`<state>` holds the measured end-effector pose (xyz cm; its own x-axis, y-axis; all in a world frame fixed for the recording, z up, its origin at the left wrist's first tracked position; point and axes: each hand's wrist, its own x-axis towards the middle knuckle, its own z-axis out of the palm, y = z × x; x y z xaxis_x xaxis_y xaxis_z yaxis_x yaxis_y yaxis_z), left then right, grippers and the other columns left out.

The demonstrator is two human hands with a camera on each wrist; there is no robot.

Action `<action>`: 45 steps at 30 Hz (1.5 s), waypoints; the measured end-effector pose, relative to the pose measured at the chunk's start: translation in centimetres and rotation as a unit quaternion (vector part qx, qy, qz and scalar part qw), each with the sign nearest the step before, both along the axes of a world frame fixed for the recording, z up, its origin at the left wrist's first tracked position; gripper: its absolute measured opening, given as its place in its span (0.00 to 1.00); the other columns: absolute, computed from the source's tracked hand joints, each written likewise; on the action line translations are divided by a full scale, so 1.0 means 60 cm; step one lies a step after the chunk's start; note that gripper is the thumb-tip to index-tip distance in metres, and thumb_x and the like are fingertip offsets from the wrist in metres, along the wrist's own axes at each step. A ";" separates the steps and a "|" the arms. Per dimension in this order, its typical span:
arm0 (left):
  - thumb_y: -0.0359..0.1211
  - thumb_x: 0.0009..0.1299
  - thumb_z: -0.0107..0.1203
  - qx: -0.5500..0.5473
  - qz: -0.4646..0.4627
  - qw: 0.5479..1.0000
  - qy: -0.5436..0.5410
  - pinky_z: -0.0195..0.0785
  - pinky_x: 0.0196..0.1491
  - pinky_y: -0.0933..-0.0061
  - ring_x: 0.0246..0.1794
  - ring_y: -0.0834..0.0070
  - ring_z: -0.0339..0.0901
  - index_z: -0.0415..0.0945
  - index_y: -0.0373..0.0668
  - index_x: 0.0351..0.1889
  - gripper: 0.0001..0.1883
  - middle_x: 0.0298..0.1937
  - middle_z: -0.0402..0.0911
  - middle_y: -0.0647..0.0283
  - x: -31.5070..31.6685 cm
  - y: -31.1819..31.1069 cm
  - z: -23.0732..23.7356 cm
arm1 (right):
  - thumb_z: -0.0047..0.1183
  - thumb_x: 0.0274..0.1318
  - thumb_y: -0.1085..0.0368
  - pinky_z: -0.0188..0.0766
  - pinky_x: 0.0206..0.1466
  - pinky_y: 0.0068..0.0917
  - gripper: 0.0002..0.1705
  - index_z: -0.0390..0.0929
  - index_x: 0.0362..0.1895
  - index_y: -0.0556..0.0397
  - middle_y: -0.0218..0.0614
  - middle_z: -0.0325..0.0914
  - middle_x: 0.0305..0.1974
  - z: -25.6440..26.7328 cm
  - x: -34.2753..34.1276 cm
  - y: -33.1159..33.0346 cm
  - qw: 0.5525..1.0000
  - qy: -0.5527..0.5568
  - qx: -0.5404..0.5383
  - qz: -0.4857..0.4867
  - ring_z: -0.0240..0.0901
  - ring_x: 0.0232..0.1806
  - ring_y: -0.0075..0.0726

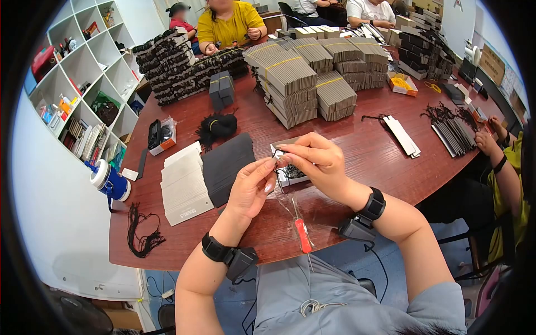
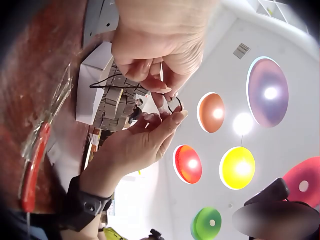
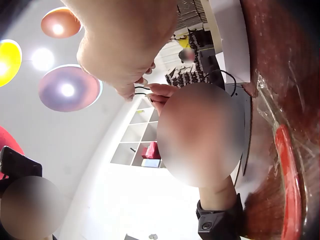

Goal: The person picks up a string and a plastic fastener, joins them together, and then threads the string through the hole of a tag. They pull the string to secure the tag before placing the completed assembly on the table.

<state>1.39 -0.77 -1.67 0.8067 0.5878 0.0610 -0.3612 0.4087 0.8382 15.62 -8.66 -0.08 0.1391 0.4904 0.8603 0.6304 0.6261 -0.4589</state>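
Observation:
Both hands meet above the table's front part, pinching a thin black cord (image 2: pixel 116 86) between thumbs and fingertips. My left hand (image 1: pixel 249 187) holds it from the left, and my right hand (image 1: pixel 319 164) from the right, fingertips close together. A loop of the cord (image 3: pixel 235 82) hangs below the fingers. Behind and under the hands is a small white box (image 1: pixel 296 180) with dark contents. A red-handled tool (image 1: pixel 302 234) in clear plastic lies at the table edge. Left of the hands lie a fan of black cards (image 1: pixel 226 167) and a fan of pale cards (image 1: pixel 181 181).
Banded grey stacks (image 1: pixel 285 70) stand at the back centre, with black-corded stacks (image 1: pixel 167 67) at back left. A blue and white jug (image 1: pixel 114 181) and a black cord bundle (image 1: pixel 142 231) are at left. White strips (image 1: pixel 401 135) lie at right. Other people sit around the table (image 1: pixel 368 178).

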 end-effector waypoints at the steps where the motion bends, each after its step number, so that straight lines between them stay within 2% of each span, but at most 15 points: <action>1: 0.32 0.63 0.46 0.003 0.002 1.000 0.006 0.51 0.19 0.89 0.16 0.88 0.59 0.72 0.37 0.37 0.09 0.31 0.73 0.65 0.000 -0.002 0.002 | 0.54 0.40 0.73 0.65 0.24 0.20 0.11 0.77 0.34 0.55 0.34 0.71 0.25 0.000 0.000 0.000 1.000 0.000 0.000 0.000 0.68 0.23 0.27; 10: 0.31 0.62 0.50 0.023 0.038 0.997 0.060 0.53 0.21 0.90 0.19 0.88 0.62 0.74 0.38 0.37 0.09 0.26 0.74 0.66 0.004 -0.004 -0.002 | 0.52 0.44 0.71 0.60 0.20 0.16 0.06 0.77 0.30 0.56 0.31 0.72 0.24 -0.002 0.002 0.006 0.995 0.096 -0.031 0.009 0.65 0.22 0.20; 12: 0.30 0.62 0.50 0.046 0.070 0.993 0.082 0.53 0.21 0.90 0.19 0.88 0.62 0.75 0.38 0.37 0.09 0.24 0.73 0.68 0.005 -0.011 0.005 | 0.51 0.46 0.68 0.54 0.17 0.12 0.06 0.77 0.30 0.57 0.28 0.72 0.22 -0.001 0.002 0.005 0.959 0.247 -0.127 0.055 0.61 0.18 0.15; 15: 0.29 0.63 0.47 0.165 0.119 0.965 0.168 0.53 0.21 0.89 0.19 0.88 0.61 0.73 0.35 0.40 0.10 0.24 0.69 0.69 0.007 -0.020 0.011 | 0.51 0.48 0.65 0.51 0.16 0.10 0.08 0.77 0.30 0.56 0.27 0.73 0.21 -0.001 0.002 0.005 0.871 0.422 -0.212 0.137 0.57 0.15 0.11; 17: 0.28 0.62 0.49 0.477 0.175 0.848 0.150 0.56 0.22 0.83 0.20 0.85 0.63 0.75 0.37 0.38 0.09 0.19 0.67 0.67 0.009 -0.021 0.002 | 0.51 0.48 0.65 0.49 0.15 0.09 0.08 0.77 0.30 0.56 0.28 0.73 0.21 -0.006 0.005 0.008 0.847 0.456 -0.223 0.160 0.55 0.14 0.10; 22: 0.27 0.61 0.45 0.570 0.133 0.794 0.164 0.60 0.27 0.74 0.21 0.67 0.66 0.71 0.34 0.39 0.10 0.25 0.69 0.57 0.009 -0.026 0.007 | 0.52 0.47 0.64 0.55 0.15 0.11 0.07 0.77 0.30 0.54 0.31 0.75 0.22 -0.006 0.008 0.013 0.820 0.487 -0.247 0.174 0.61 0.14 0.13; 23: 0.27 0.61 0.45 0.570 0.132 0.794 0.164 0.60 0.27 0.74 0.21 0.67 0.66 0.71 0.34 0.39 0.10 0.25 0.69 0.57 0.009 -0.023 0.003 | 0.52 0.46 0.65 0.59 0.16 0.14 0.07 0.76 0.30 0.54 0.32 0.75 0.22 -0.015 0.007 0.019 0.949 0.270 -0.145 0.081 0.65 0.16 0.18; 24: 0.27 0.62 0.46 0.566 0.137 0.799 0.148 0.59 0.25 0.76 0.20 0.71 0.66 0.71 0.34 0.38 0.09 0.23 0.69 0.59 0.009 -0.020 -0.001 | 0.53 0.45 0.65 0.63 0.18 0.17 0.06 0.76 0.29 0.53 0.32 0.75 0.22 -0.021 0.007 0.021 0.999 0.030 -0.031 -0.018 0.70 0.18 0.22; 26: 0.27 0.62 0.46 0.562 0.142 0.804 0.132 0.59 0.24 0.78 0.18 0.75 0.66 0.72 0.33 0.37 0.09 0.22 0.69 0.61 0.006 -0.019 0.003 | 0.53 0.43 0.66 0.66 0.20 0.20 0.06 0.76 0.29 0.52 0.32 0.75 0.21 -0.020 0.013 0.019 0.997 -0.054 -0.001 -0.060 0.71 0.20 0.26; 27: 0.27 0.62 0.46 0.451 0.101 0.869 0.175 0.54 0.20 0.82 0.16 0.81 0.61 0.73 0.34 0.36 0.08 0.19 0.67 0.66 0.001 -0.021 0.015 | 0.53 0.42 0.67 0.68 0.22 0.22 0.06 0.75 0.28 0.51 0.32 0.74 0.21 -0.017 0.014 0.018 0.985 -0.137 0.031 -0.101 0.73 0.22 0.30; 31: 0.28 0.63 0.46 0.222 0.058 0.952 0.200 0.45 0.15 0.89 0.12 0.92 0.53 0.74 0.36 0.31 0.07 0.14 0.62 0.77 0.000 -0.017 0.023 | 0.54 0.40 0.67 0.67 0.21 0.23 0.05 0.75 0.26 0.50 0.31 0.73 0.20 -0.013 0.017 0.015 0.977 -0.182 0.007 -0.112 0.71 0.22 0.32; 35: 0.24 0.59 0.50 0.318 0.084 0.932 0.150 0.43 0.15 0.89 0.14 0.93 0.52 0.69 0.36 0.40 0.11 0.19 0.64 0.77 0.002 -0.004 0.010 | 0.54 0.40 0.66 0.66 0.21 0.24 0.04 0.76 0.26 0.51 0.32 0.73 0.20 -0.019 0.017 0.020 0.980 -0.171 -0.001 -0.099 0.70 0.21 0.33; 39: 0.21 0.57 0.49 0.191 0.045 0.974 0.111 0.43 0.14 0.91 0.14 0.93 0.54 0.59 0.39 0.46 0.19 0.23 0.69 0.73 -0.002 -0.007 0.020 | 0.53 0.43 0.66 0.63 0.22 0.23 0.06 0.77 0.27 0.53 0.34 0.72 0.19 -0.008 0.009 0.010 0.995 -0.037 -0.094 -0.009 0.69 0.20 0.32; 43: 0.23 0.58 0.49 0.153 0.033 0.980 0.125 0.46 0.17 0.92 0.16 0.94 0.58 0.63 0.38 0.43 0.14 0.22 0.69 0.73 0.000 -0.010 0.021 | 0.52 0.46 0.65 0.60 0.22 0.16 0.08 0.77 0.31 0.56 0.31 0.73 0.19 -0.004 0.005 0.005 0.973 0.064 -0.194 0.110 0.66 0.20 0.17; 45: 0.24 0.59 0.48 0.149 0.033 0.981 0.121 0.45 0.17 0.92 0.15 0.94 0.57 0.64 0.38 0.42 0.13 0.22 0.69 0.73 -0.001 -0.009 0.019 | 0.52 0.47 0.65 0.59 0.22 0.14 0.09 0.77 0.30 0.58 0.28 0.74 0.20 -0.005 0.006 0.005 0.921 0.201 -0.283 0.173 0.64 0.21 0.13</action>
